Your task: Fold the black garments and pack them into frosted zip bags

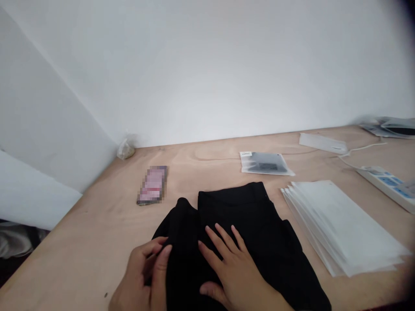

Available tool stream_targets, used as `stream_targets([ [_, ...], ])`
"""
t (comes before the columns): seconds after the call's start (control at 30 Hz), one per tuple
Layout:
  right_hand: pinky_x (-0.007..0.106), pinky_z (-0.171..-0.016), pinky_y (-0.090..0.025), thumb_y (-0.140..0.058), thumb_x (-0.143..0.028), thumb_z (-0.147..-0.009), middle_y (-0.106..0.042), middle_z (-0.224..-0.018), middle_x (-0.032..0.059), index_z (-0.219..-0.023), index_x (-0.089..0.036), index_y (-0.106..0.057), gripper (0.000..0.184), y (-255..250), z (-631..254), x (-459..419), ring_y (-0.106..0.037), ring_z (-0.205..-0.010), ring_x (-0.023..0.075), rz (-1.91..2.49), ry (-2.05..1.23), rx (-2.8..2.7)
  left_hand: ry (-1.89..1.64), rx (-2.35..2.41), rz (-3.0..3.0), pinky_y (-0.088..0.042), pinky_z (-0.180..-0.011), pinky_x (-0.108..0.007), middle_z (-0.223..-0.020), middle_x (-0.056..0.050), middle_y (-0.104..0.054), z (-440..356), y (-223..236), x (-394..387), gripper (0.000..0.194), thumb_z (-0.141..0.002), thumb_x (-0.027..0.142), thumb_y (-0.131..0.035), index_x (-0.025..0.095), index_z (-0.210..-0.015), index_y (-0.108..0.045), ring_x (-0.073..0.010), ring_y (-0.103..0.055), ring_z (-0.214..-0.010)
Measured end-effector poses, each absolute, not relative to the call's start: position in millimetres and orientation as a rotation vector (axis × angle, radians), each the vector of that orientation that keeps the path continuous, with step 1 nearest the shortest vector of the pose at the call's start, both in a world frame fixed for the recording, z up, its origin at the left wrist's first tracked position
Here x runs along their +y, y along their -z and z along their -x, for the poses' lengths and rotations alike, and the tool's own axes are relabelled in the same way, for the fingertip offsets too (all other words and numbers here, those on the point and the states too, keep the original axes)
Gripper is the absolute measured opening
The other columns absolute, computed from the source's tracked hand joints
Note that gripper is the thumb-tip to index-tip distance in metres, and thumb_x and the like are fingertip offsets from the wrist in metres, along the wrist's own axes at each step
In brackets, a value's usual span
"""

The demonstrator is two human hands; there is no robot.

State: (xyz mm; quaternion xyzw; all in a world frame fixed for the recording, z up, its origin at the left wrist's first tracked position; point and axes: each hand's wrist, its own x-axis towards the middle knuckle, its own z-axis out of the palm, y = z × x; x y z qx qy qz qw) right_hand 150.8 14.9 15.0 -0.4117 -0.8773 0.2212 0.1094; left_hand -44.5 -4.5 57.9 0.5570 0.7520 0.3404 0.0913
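Note:
A black garment (253,220) lies partly folded on the wooden table (97,242), right in front of me. My right hand (231,270) rests flat on its middle with the fingers stretched out and apart. My left hand (145,276) is at the garment's left edge, thumb and fingers pinched on the black cloth.
A phone (153,185) lies screen up at the far left. To the right sits a stack of clear plastic bags (340,224). Further back are a bagged dark item (266,163), a white power strip (387,183) with cable, a white flat packet (322,143) and a small crumpled bag (126,149) by the wall.

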Motion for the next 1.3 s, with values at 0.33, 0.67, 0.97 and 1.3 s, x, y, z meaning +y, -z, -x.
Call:
stream_targets([
  [0.33,0.049,-0.105,-0.028,-0.047,-0.019,-0.084,-0.051,-0.132,0.0118,-0.112,-0.019,-0.061,0.031,-16.3,-159.8,7.0,-0.036,-0.128,0.0271,1.299,-0.526,-2.252,-1.523,1.444,-2.19,-0.053,-0.068,-0.018,-0.082,-0.001,-0.063,-29.3,-40.6,0.5,0.017,-0.078,0.004,-0.057,0.019,-0.085,-0.056,-0.0102,-0.064,-0.075],
  [0.67,0.029,-0.068,-0.045,-0.051,-0.032,-0.084,-0.064,-0.079,-0.0004,-0.113,-0.026,-0.05,0.029,-26.5,-161.0,14.6,-0.06,-0.075,0.0174,1.454,-1.106,-1.429,-1.437,1.437,-2.294,-0.051,-0.069,-0.019,-0.089,-0.003,-0.055,-33.4,-23.8,0.6,0.029,-0.076,-0.001,-0.05,0.017,-0.099,-0.054,-0.0103,-0.059,-0.08],
  [0.97,0.024,-0.056,-0.042,-0.051,-0.025,-0.084,-0.063,-0.089,-0.0018,-0.11,-0.031,-0.051,0.026,-31.6,-166.7,5.4,-0.059,-0.08,0.0154,1.468,-0.87,-1.524,-1.266,1.858,-2.321,-0.045,-0.084,-0.05,-0.115,-0.013,-0.05,-19.9,-15.4,2.1,0.048,-0.065,0.003,-0.048,0.016,-0.111,-0.052,-0.0303,-0.047,-0.108],
  [1.3,0.036,-0.072,-0.035,-0.045,-0.007,-0.083,-0.066,-0.09,-0.0008,-0.102,-0.026,-0.057,0.029,-13.5,-177.1,8.4,-0.055,-0.078,0.0187,1.578,-0.356,-1.859,-1.212,1.647,-2.407,-0.052,-0.079,-0.043,-0.119,-0.009,-0.047,-20.7,-8.5,5.5,0.032,-0.079,-0.001,-0.045,0.022,-0.095,-0.059,-0.0259,-0.044,-0.114],
])
